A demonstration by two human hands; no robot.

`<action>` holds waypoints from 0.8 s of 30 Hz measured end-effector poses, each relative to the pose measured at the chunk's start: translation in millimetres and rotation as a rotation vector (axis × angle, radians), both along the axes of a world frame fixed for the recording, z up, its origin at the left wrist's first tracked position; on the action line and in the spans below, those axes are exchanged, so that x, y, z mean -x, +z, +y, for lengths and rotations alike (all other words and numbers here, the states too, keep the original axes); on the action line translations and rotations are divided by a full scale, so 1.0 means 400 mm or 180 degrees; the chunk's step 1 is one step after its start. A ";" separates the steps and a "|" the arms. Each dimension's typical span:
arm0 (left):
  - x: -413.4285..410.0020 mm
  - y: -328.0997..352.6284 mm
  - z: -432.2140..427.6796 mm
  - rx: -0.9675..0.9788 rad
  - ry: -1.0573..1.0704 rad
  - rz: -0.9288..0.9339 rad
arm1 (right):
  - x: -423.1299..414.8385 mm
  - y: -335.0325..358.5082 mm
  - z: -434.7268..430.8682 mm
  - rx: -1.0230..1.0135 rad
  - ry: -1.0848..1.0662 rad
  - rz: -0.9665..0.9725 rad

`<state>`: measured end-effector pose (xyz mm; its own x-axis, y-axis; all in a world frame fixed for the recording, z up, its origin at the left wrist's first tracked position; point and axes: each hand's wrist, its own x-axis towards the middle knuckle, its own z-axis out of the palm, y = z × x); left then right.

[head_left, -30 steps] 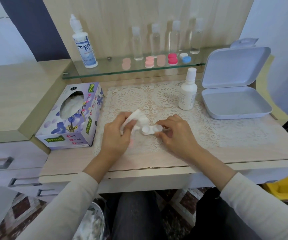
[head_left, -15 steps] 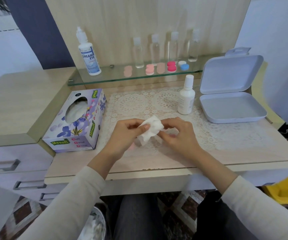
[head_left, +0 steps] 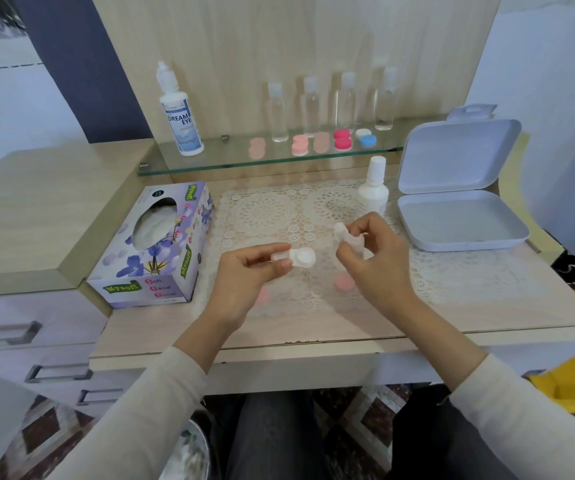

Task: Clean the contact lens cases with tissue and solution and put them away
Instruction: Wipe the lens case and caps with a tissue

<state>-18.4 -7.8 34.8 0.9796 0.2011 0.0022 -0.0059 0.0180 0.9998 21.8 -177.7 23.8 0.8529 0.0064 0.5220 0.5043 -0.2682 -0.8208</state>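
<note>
My left hand [head_left: 244,275] pinches one end of a white contact lens case [head_left: 298,258] just above the lace mat. My right hand [head_left: 376,258] grips a crumpled white tissue [head_left: 345,237], a short way to the right of the case. Two pink caps lie on the mat: one [head_left: 344,282] under my right hand, another [head_left: 262,296] partly hidden by my left hand. A small white solution bottle [head_left: 373,188] stands behind my right hand. An open white box [head_left: 459,220] sits at the right.
A tissue box [head_left: 154,251] stands at the left of the mat. On the glass shelf [head_left: 210,164] are a Dream Eye bottle [head_left: 180,123], several clear bottles [head_left: 310,105] and several pink, red and blue-white lens cases [head_left: 343,140]. Drawers are at lower left.
The hands have parted: the tissue went from my left hand to my right, which moved right. My left hand now holds the case, uncovered.
</note>
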 end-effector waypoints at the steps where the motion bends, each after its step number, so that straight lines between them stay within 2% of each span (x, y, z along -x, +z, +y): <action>1: 0.002 -0.002 0.001 0.0015 -0.0016 -0.0022 | -0.007 -0.003 -0.005 0.0161 -0.0065 -0.0138; 4: 0.008 -0.010 -0.005 -0.0019 0.0002 0.0025 | -0.027 -0.017 -0.009 0.0683 -0.0224 -0.0700; 8: 0.016 -0.023 -0.023 -0.0060 0.0045 0.0088 | -0.024 -0.049 0.007 0.0969 -0.0107 -0.1192; 13: 0.018 -0.042 -0.038 0.0179 0.0247 0.0105 | -0.005 -0.097 0.013 0.1082 0.0256 -0.1185; 19: 0.022 -0.064 -0.045 0.0184 0.0276 0.0077 | -0.004 -0.109 0.008 0.1221 0.0289 -0.1078; 24: 0.023 -0.068 -0.043 0.0115 0.0254 0.0020 | -0.010 -0.117 0.008 0.1319 0.0227 -0.1249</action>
<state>-27.6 -24.9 7.7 0.9604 0.2785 -0.0126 -0.0024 0.0537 0.9986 25.7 -174.3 -22.8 0.5858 0.3283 0.7409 0.7786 -0.4817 -0.4021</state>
